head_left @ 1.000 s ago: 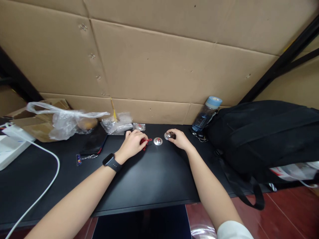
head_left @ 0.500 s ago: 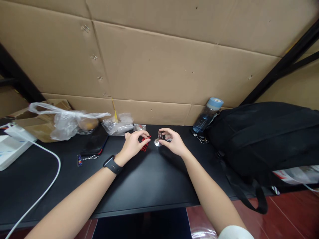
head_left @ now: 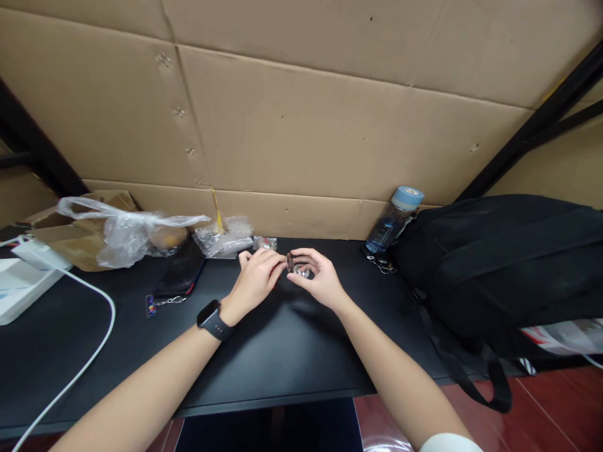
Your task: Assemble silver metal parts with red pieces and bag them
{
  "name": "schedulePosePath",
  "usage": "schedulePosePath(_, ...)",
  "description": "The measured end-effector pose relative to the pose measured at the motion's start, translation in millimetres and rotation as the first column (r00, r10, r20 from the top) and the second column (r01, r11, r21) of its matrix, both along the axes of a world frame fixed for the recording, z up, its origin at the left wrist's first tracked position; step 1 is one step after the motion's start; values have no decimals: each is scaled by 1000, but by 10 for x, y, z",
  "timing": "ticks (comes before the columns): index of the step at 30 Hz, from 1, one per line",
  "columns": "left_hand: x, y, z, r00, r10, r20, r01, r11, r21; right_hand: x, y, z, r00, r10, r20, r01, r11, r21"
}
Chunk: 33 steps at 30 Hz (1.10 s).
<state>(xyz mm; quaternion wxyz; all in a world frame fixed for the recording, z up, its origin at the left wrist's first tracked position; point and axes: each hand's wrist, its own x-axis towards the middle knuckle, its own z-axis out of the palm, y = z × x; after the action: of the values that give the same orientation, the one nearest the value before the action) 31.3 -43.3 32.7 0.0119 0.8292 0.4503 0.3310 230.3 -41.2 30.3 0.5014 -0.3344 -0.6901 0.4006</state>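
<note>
Upright between the thumb and fingers of my right hand point(head_left: 320, 276) is a small dark, round, glassy disc point(head_left: 289, 262), its face turned to the left. A small shiny silver round piece point(head_left: 301, 271) shows behind the right fingers, near the table. My left hand point(head_left: 259, 273), with a black watch on its wrist, is closed, and its fingertips are at the left side of the disc; whether they touch it I cannot tell. Bits of a red knotted cord point(head_left: 275, 282) show at the left fingers, which appear to pinch it; most of the cord is hidden.
Behind the hands lie clear plastic packets point(head_left: 226, 238). A plastic bag point(head_left: 125, 232), a black pouch point(head_left: 176, 276) and a white power strip point(head_left: 32, 282) are at left. A water bottle point(head_left: 393, 220) and a black backpack point(head_left: 499, 263) stand at right. Cardboard point(head_left: 306, 125) walls the back.
My right hand has moved left with the disc, bringing it up to the left fingertips. The left fingers have closed in and now cover most of the red cord.
</note>
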Motion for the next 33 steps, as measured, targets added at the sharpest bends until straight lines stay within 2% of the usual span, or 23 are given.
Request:
schedulePosePath(12, 19, -22, -23, 995, 81, -58, -70, 984, 162, -85, -20, -72, 993, -43, -106, 44, 999, 5)
schedulePosePath(20, 22, -58, 16, 994, 106, -10, -103, 981, 162, -92, -27, -73, 994, -45, -101, 42, 999, -27)
schedulePosePath(27, 23, -89, 27, 992, 119, -42, -106, 967, 234, -123, -3, -99, 988, -64, -141, 52, 995, -82)
schedulePosePath(30, 10, -87, 38, 988, 144, -63, -124, 960, 252, -100, 15, -89, 991, -23, -131, 12, 996, -84)
schedulePosePath(33, 5, -86, 48, 985, 154, -73, -130, 957, 259, -54, 22, -67, 999, -30, -41, 29, 999, -22)
